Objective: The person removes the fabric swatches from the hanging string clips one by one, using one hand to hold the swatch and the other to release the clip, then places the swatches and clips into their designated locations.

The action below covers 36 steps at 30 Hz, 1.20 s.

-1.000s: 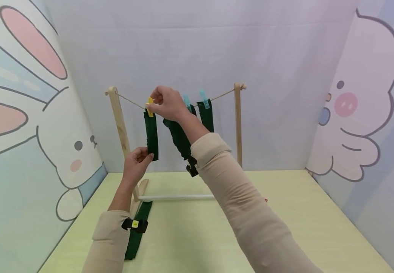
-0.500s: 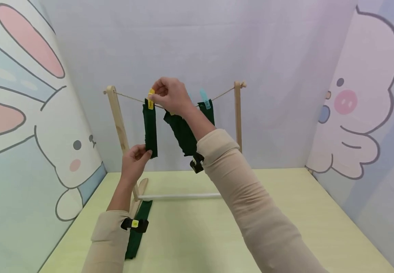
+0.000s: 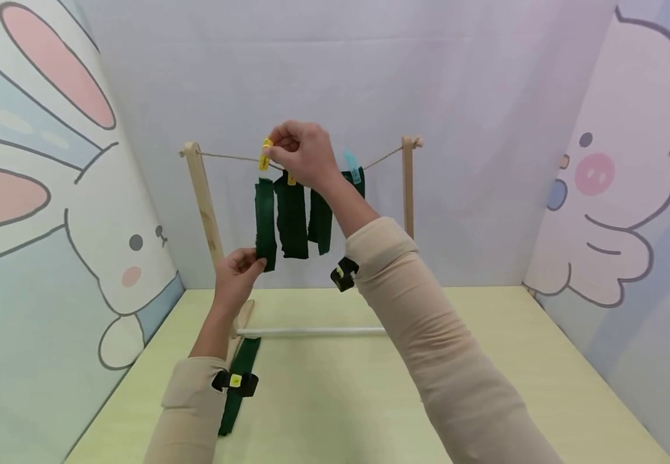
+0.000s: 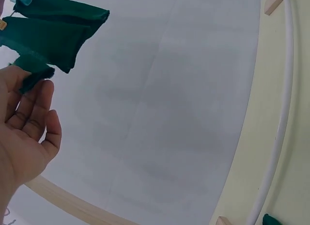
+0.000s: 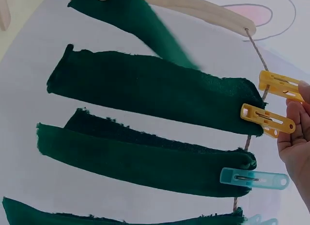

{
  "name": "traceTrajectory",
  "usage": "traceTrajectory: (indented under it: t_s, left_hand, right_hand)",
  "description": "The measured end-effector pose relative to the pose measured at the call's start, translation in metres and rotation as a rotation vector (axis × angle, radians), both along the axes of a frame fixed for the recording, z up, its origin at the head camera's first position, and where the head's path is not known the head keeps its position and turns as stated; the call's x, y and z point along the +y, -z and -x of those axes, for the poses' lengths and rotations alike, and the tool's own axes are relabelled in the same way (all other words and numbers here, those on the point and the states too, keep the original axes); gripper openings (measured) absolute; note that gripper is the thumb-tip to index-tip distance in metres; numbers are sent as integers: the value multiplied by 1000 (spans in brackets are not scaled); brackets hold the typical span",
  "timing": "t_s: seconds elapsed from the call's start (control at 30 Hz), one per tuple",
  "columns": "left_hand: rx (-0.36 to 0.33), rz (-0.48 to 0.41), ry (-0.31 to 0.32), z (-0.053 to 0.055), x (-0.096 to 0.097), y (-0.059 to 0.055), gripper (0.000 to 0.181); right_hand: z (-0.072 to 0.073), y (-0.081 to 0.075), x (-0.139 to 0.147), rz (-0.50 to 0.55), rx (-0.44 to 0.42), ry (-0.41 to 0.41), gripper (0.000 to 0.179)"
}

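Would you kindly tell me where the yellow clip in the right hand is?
In the head view, the yellow clip is left of centre, pinched by the right hand at the rope, above the cloth strip in the left hand.

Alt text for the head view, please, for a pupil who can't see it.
A person's right grip pinches a yellow peg at a string line while the left grip holds a dark green cloth strip below it; other strips hang pegged alongside.
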<state>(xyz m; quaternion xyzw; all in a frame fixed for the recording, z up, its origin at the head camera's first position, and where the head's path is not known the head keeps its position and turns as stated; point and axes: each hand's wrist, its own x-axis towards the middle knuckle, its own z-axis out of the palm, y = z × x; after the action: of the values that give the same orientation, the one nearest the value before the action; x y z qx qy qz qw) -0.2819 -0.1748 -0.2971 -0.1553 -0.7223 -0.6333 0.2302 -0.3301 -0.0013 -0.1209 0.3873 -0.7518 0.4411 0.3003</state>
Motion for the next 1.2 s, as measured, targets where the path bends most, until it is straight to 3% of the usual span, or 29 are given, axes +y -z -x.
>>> traceTrajectory:
  t_s: [0.23, 0.43, 0.6, 0.8, 0.93, 1.2]
  left_hand:
    - [-81, -6, 25, 14, -3, 16, 20]
    - [-96, 57, 18, 9, -4, 21, 21]
    - [-121, 128, 15, -1, -10, 25, 29]
    - [-167, 173, 44, -13, -20, 35, 33]
    - [-193, 184, 41, -17, -25, 45, 31]
    - [-233, 136, 70, -21, -24, 63, 33]
  right_hand:
    - [-4, -3, 9, 48, -14, -27, 15]
    - [-11, 3, 21, 75, -19, -50, 17]
    - [-20, 17, 33, 86, -65, -100, 22]
    - [-35, 42, 48, 10, -62, -123, 31]
    - [-40, 57, 57, -40, -40, -122, 36]
    - [-44, 84, 72, -62, -43, -111, 28]
